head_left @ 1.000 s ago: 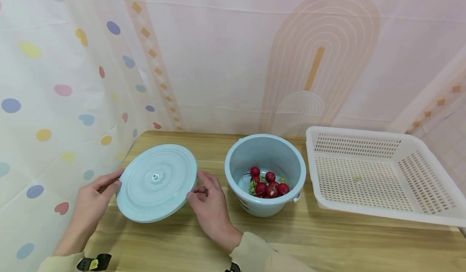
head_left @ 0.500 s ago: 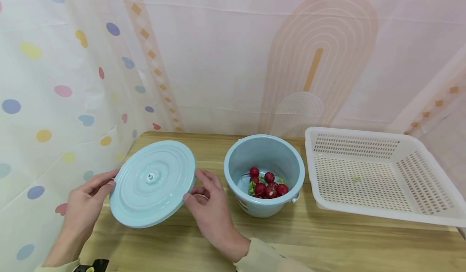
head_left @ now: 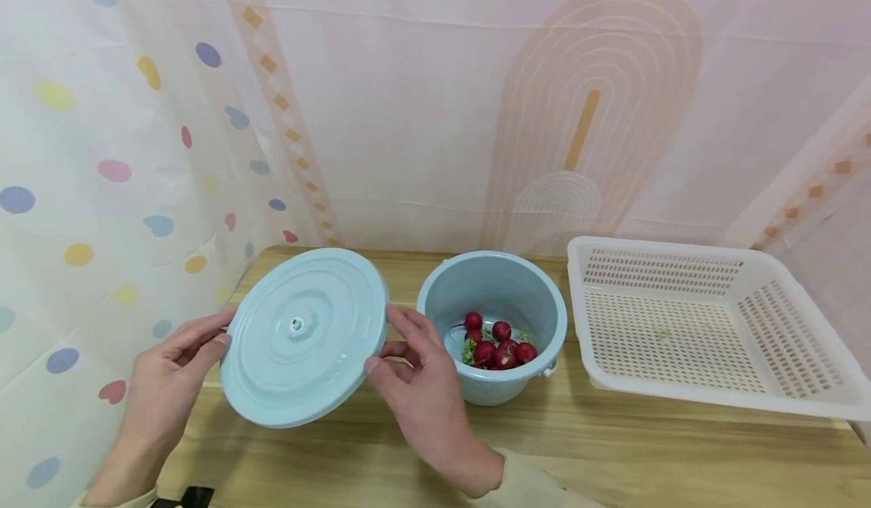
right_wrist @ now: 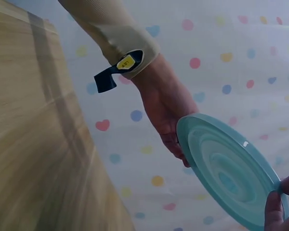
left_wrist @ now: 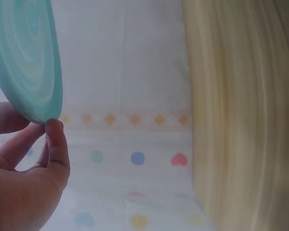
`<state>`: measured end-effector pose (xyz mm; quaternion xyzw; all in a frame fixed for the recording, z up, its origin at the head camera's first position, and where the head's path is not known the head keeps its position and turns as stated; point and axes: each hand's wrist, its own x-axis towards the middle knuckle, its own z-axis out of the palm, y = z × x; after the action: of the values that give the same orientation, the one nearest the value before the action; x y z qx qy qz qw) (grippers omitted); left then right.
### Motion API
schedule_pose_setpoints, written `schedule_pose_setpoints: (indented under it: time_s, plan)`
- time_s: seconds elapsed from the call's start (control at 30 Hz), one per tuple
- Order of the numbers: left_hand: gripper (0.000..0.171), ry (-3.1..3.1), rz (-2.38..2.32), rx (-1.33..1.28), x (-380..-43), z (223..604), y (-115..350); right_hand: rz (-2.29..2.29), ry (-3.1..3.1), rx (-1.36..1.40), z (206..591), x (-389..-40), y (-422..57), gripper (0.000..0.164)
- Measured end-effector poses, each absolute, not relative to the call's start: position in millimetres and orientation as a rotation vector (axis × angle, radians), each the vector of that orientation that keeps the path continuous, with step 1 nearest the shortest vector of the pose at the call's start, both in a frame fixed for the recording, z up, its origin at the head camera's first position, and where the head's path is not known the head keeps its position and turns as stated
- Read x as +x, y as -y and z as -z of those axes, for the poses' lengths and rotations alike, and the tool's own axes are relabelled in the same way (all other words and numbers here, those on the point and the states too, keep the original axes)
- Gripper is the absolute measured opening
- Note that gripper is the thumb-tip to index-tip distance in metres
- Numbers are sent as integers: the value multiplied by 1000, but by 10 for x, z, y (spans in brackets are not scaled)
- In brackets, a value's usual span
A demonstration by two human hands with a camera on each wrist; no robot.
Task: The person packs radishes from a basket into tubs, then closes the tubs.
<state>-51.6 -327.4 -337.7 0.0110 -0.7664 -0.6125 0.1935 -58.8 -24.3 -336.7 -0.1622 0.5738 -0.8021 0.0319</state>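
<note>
A round light-blue lid [head_left: 306,338] is held tilted above the table, its hub and ring ridges facing up. My left hand [head_left: 166,383] pinches its left rim between thumb and fingers. On the opposite rim my right hand [head_left: 429,394] pinches with the thumb on top. Both wrist views show the lid [left_wrist: 31,62] clear of the table. Right of it stands a matching bucket [head_left: 493,391], uncovered, with several red radishes [head_left: 505,354] and bits of green leaf at the bottom. My right fingers overlap the bucket's left side in the head view.
A white perforated plastic basket [head_left: 769,326] stands on the right, with a small green scrap on its floor. The wooden table [head_left: 578,455] ends at a patterned cloth backdrop [head_left: 408,115] behind and to the left.
The lid has risen, tilted more and, after a small drift left, moved right toward the bucket, both hands still pinching its rim. The bucket, radishes and basket stay in place.
</note>
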Motion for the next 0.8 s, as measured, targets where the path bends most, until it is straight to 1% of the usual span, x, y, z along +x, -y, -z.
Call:
schedule_pose_setpoints:
  time_s: [0.63,0.8]
  plan:
    - [36,1985,1887,-23,-531,3200,2753,2460,-1921,-552,3264,-658,-323,55]
    - [35,1957,1942,-66,-569,3184,2619,2474,-1964,-490,3248,-681,-477,53]
